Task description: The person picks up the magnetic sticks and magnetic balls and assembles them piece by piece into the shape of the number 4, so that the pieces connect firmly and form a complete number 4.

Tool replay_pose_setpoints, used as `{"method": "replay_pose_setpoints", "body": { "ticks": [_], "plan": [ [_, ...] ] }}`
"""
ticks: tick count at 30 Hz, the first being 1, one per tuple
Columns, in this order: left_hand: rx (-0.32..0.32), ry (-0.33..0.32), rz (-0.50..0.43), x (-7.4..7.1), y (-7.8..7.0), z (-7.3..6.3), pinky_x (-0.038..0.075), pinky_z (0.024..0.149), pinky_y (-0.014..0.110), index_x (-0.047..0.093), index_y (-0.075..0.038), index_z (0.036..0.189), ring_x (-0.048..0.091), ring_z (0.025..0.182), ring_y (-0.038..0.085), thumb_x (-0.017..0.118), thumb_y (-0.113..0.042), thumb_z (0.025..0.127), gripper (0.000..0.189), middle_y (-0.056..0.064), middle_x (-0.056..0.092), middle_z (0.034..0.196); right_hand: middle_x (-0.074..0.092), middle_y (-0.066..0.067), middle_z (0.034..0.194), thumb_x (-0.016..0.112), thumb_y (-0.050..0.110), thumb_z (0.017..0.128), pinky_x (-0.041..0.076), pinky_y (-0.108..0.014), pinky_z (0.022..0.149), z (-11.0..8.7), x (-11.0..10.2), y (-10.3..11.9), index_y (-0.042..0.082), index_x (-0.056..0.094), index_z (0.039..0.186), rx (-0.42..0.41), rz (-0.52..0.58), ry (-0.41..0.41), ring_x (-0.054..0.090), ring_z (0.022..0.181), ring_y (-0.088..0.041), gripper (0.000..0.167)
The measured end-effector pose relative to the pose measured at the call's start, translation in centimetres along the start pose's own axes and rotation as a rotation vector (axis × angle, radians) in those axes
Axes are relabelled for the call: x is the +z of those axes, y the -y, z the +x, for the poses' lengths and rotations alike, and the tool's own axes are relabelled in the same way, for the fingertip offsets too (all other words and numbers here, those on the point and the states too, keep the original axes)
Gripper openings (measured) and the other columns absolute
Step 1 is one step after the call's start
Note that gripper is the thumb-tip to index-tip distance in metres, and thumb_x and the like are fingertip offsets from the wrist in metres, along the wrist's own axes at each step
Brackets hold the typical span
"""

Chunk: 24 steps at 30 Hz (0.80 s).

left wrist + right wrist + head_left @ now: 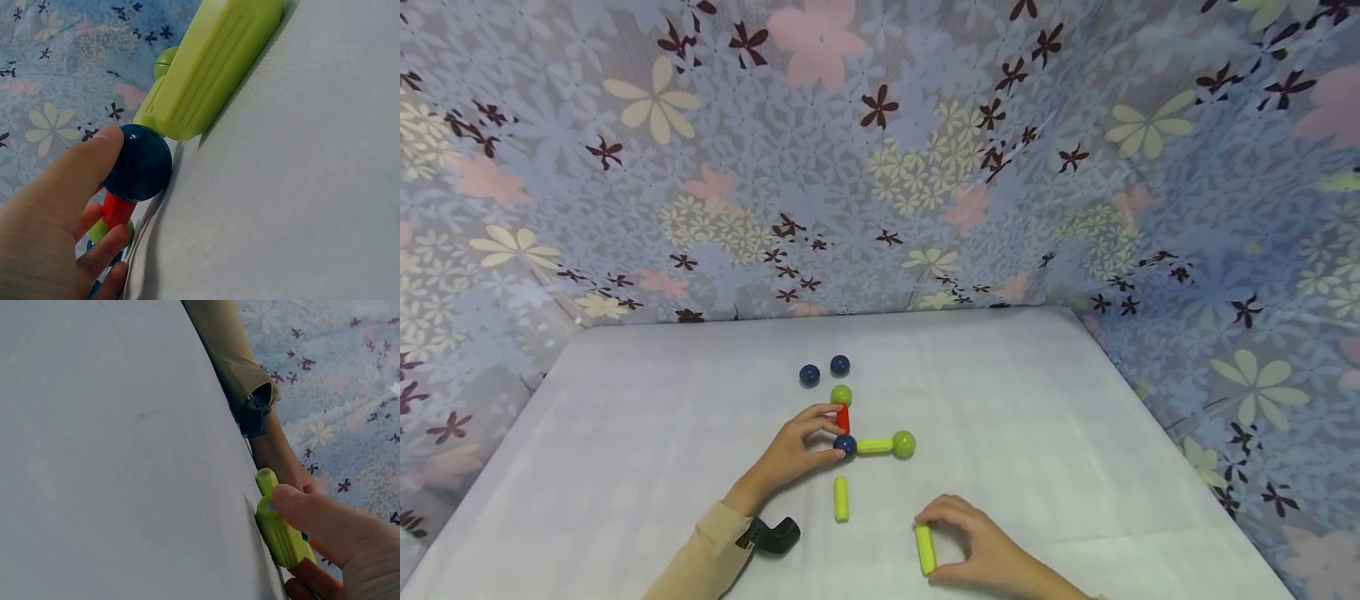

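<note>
My left hand [793, 450] holds a dark blue ball [845, 447] with the thumb, its fingers beside a short red rod [843, 419]. That red rod joins the blue ball to a green ball [841, 395]. From the same blue ball a yellow-green rod [875, 446] runs right to another green ball [904, 443]. At the lower right, my right hand [973, 546] pinches a loose yellow-green rod [926, 549] by its two ends, between thumb and fingers. A silvery disc shows at this rod's end in the right wrist view.
Another yellow-green rod [841, 499] lies between the hands, nearer the left one. Two dark blue balls [809, 375] sit beyond the joined pieces. A black wrist device [775, 536] sticks out from the left sleeve. Flowered cloth [850, 167] hangs behind the white-covered table [1037, 400].
</note>
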<state>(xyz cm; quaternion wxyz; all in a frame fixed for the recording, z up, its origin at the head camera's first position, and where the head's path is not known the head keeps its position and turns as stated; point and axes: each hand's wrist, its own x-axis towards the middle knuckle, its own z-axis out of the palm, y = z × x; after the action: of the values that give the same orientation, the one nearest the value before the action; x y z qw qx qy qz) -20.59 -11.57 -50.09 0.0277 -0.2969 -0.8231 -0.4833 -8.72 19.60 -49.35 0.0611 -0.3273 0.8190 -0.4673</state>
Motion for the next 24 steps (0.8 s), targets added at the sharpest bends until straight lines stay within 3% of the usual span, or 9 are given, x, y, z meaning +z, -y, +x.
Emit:
{"method": "replay_pose_setpoints", "body": {
  "ticks": [6,14,20,24],
  "plan": [
    [-0.003,-0.005,-0.009,0.2,0.1,-0.2,0.033,0.109,0.056,0.069,-0.004,0.098,0.047,0.13,0.038,0.079,-0.007,0.073,0.027,0.018,0.054,0.136,0.062,-0.01,0.113,0.079,0.015,0.077,0.045,-0.019,0.098,0.4,0.1,-0.2,0.006,0.058,0.12,-0.096,0.091,-0.065,0.057,0.109,-0.01,0.049],
    [0.04,-0.014,-0.015,0.1,0.0,0.0,0.041,0.107,0.047,0.07,-0.014,0.097,0.056,0.122,0.03,0.08,-0.015,0.075,0.024,0.01,0.056,0.134,0.054,-0.024,0.116,0.073,0.003,0.08,0.054,-0.022,0.085,0.6,-0.4,-0.3,-0.007,0.052,0.123,-0.037,0.239,-0.138,0.061,0.098,-0.005,0.049],
    [0.034,-0.008,-0.025,0.1,0.2,-0.2,0.042,0.107,0.043,0.07,-0.018,0.098,0.058,0.12,0.027,0.079,-0.021,0.076,0.024,0.007,0.056,0.135,0.049,-0.026,0.117,0.069,-0.009,0.078,0.057,-0.025,0.079,1.0,-0.6,-0.8,-0.016,0.052,0.117,-0.131,0.354,-0.175,0.063,0.095,-0.007,0.043],
    [0.035,-0.002,-0.013,-0.1,0.2,-0.1,0.042,0.107,0.046,0.07,-0.017,0.098,0.057,0.121,0.027,0.079,-0.019,0.076,0.023,0.008,0.056,0.135,0.045,-0.031,0.118,0.068,-0.012,0.077,0.057,-0.024,0.078,1.6,-0.9,-1.5,-0.018,0.053,0.115,-0.142,0.37,-0.183,0.061,0.098,-0.005,0.041]
  ]
}}
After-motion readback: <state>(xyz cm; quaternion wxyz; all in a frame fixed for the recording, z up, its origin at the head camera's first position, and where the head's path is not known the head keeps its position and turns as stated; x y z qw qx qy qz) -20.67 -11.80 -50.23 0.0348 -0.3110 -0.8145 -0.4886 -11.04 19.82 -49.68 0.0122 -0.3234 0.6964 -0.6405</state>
